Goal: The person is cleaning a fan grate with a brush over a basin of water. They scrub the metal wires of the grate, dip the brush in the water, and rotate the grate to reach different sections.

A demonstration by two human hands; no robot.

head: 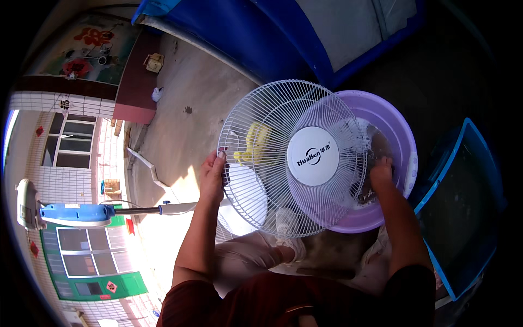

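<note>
My left hand point(213, 175) grips the rim of a round white wire fan grille point(313, 156), its hub cap bearing the HuaBen name. The grille is tilted and partly overlaps a purple plastic basin point(394, 116) in front of me. Inside the basin is dark water point(379, 141) with suds along its edge. My right hand point(382, 171) is down at the water beside the grille's right edge, fingers curled. Whether it holds anything is hidden. Behind the wires, left of the basin, lies a yellow object point(257, 141), too obscured to name.
A blue-rimmed tub point(443, 180) stands to the right. Left stands a pedestal fan's blue-and-white body point(77, 213) on a pole, with its round white base point(245, 200) near my left leg. Part of another wire grille point(224, 233) shows beside it. Blue sheeting point(245, 41) lies beyond.
</note>
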